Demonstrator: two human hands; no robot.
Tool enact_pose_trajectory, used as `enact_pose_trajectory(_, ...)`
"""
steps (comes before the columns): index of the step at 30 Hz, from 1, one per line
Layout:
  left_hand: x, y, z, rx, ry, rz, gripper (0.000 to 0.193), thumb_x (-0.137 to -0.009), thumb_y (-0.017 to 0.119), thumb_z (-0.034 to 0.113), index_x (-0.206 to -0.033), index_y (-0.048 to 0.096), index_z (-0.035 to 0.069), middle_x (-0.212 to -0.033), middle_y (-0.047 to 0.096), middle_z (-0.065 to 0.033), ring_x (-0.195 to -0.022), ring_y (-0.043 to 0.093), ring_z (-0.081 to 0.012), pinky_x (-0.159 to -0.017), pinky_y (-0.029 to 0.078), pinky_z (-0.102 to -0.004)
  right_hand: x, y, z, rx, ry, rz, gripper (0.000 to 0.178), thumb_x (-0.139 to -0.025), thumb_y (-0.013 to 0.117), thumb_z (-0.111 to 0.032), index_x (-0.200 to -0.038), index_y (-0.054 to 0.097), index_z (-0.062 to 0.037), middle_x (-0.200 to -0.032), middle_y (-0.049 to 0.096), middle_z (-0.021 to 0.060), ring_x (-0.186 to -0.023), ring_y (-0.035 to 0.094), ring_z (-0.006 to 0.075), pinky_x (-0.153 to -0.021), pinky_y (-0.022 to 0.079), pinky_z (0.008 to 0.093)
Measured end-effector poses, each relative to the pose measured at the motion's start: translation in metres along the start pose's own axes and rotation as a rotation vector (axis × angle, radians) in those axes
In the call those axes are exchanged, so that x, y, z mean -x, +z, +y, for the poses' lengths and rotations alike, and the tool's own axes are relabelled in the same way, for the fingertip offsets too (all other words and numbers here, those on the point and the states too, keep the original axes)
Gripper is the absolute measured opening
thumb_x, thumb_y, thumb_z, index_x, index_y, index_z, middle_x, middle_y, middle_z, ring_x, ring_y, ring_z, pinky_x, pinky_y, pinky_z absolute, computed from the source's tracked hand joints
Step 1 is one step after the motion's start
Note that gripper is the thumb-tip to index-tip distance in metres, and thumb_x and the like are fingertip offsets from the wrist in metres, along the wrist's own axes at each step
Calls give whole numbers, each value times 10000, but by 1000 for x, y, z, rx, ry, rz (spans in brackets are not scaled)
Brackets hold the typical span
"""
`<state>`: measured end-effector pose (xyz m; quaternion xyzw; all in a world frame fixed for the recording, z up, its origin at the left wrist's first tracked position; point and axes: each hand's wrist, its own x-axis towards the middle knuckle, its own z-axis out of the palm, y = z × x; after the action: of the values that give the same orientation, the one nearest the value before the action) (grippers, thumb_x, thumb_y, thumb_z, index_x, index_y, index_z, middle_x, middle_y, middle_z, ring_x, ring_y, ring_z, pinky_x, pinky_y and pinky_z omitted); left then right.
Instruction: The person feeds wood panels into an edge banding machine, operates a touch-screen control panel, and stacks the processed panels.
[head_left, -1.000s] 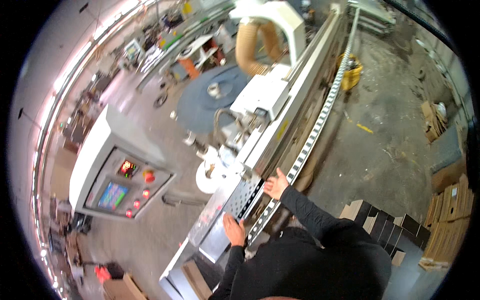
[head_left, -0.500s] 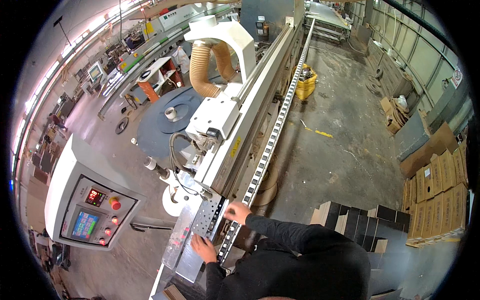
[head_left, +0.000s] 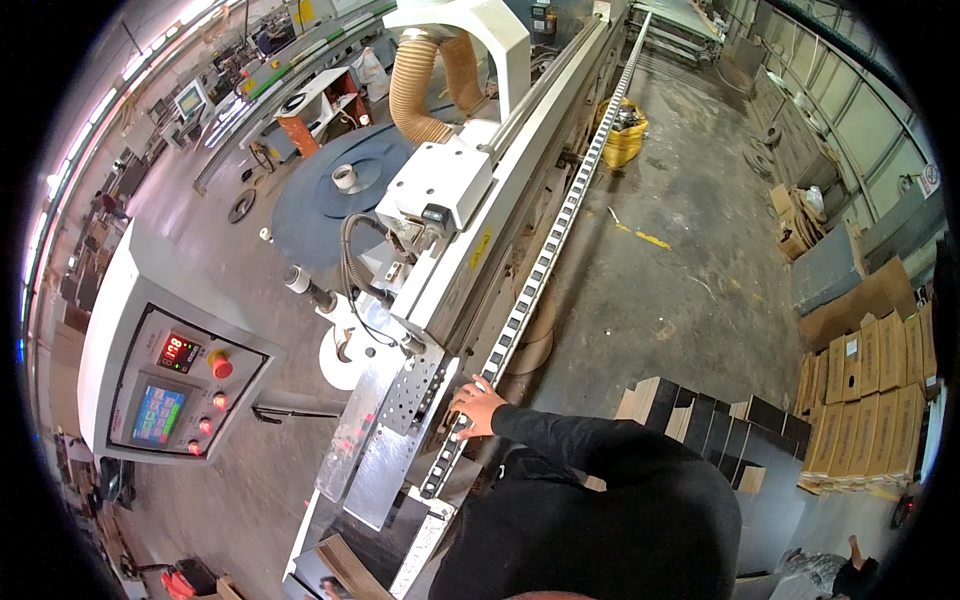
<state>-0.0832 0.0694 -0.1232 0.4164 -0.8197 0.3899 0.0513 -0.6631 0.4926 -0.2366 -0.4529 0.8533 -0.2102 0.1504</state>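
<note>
My right hand [head_left: 478,406] lies over the near stretch of the long pale rail with dark, evenly spaced segments [head_left: 523,308]. Its fingers are spread, and I see nothing held in them. Just left of it is a metal plate with many small holes [head_left: 405,398], beside a smooth shiny metal plate [head_left: 385,478]. The white edge-banding machine [head_left: 432,190] rises beyond them, with tan ribbed hoses on top. My left hand is out of sight.
A white control panel [head_left: 180,375] with a lit screen and red knobs stands left. Dark boards [head_left: 715,440] are stacked right, with brown cartons [head_left: 865,440] behind. Wood-edged boards [head_left: 350,570] lie bottom left. Part of another person [head_left: 855,570] shows bottom right.
My left hand has left the metal plates and gone out of view. My right hand has shifted from beside the holed plate onto the rail, its fingers spreading. The view has shifted slightly.
</note>
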Motion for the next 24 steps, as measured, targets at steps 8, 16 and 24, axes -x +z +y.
enact_pose_trajectory(8, 18, -27, 9, 791, -176, -462, 681, -821, 920, 469, -1266, 690, 9, -1193, 737, -204, -1028, 697, -328, -927, 565, -423, 2, 3, 2, 10, 13, 51, 772, -842, 717, -752, -1330, 703, -154, -1438, 595, 56, -1460, 431, 300, -1299, 88, 640)
enact_pose_trajectory(16, -3, -80, 23, 589, -131, -116, 856, -713, 900, 676, -1179, 691, -10, -1092, 719, -258, -946, 707, -471, -817, 581, -561, 1, 2, -2, 20, 24, 28, 797, -824, 726, -765, -1361, 694, -178, -1419, 607, 54, -1458, 435, 303, -1310, 89, 619)
enact_pose_trajectory(24, -57, -156, 147, 992, 166, -281, 1027, -679, 938, 378, -1516, 496, -20, -1533, 474, -293, -1452, 422, -468, -1221, 346, -553, -1, -14, -12, 55, 82, -60, 797, -821, 722, -768, -1377, 690, -198, -1454, 610, 44, -1472, 444, 313, -1320, 83, 600)
